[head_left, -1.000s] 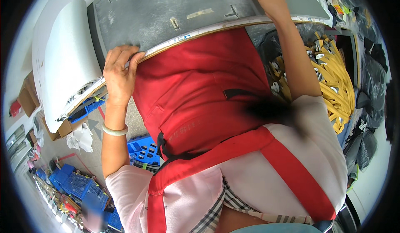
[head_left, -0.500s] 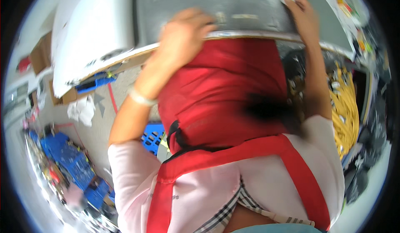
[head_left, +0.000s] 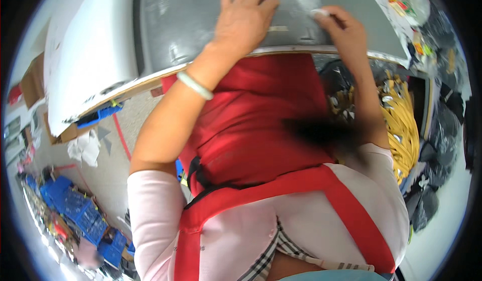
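Note:
A dark grey sheet (head_left: 186, 17) with a glossy surface lies on the worktable, reaching close to its near edge. My left hand (head_left: 245, 22) rests on it near the middle, palm down, fingers stretched out and holding nothing visible. To its right, my right hand (head_left: 347, 36) pinches a small white piece with a rounded edge (head_left: 320, 13) between thumb and fingers, at the right part of the sheet. How far the piece extends under the fingers is hidden, and I cannot make out its kind.
A large curved white sheet (head_left: 93, 35) covers the table's left. Yellow straps (head_left: 401, 125) hang in a bundle below its right side. Blue crates (head_left: 75, 200) stand on the floor at left; black plastic bags (head_left: 424, 210) lie at right. A cardboard box (head_left: 34, 80) is far left.
My left hand has moved up and right, away from the table's near edge, its fingers straightening. My right hand still pinches the white piece, now slightly lower and further left in view.

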Demonstrator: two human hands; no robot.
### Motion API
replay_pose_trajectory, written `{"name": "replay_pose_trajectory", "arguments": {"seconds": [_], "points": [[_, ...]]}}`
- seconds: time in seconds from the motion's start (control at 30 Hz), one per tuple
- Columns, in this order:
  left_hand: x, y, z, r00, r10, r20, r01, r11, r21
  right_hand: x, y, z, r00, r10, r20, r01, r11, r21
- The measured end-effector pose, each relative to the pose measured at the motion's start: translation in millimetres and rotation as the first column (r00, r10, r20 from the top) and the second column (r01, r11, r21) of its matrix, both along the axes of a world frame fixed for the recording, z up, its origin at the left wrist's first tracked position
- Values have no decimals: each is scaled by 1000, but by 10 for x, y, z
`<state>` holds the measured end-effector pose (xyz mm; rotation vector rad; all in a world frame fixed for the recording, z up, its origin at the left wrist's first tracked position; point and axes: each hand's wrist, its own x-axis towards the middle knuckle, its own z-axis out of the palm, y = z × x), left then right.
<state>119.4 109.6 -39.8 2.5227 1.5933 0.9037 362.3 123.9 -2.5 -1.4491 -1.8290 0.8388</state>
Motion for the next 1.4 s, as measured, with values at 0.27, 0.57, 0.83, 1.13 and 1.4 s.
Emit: {"name": "replay_pose_trajectory", "arguments": {"seconds": [0.27, 0.57, 0.83, 1.13, 1.4], "points": [[146, 6, 112, 994, 44, -99, -51, 996, -71, 141, -216, 81, 945, 229, 232, -265, 954, 138], [89, -30, 100, 991, 70, -118, -76, 996, -45, 66, -214, 84, 896, 217, 388, -282, 952, 118], [114, -1, 176, 990, 63, -123, -74, 993, -90, 27, -183, 43, 980, 37, 193, -33, 999, -23], [104, 16, -38, 994, 94, -53, -91, 994, 59, -61, 612, 177, 990, 121, -67, -126, 990, -60], [92, -12, -34, 996, 86, -37, -86, 996, 5, -362, 1561, -140, 916, 135, 378, -301, 854, 425]]}}
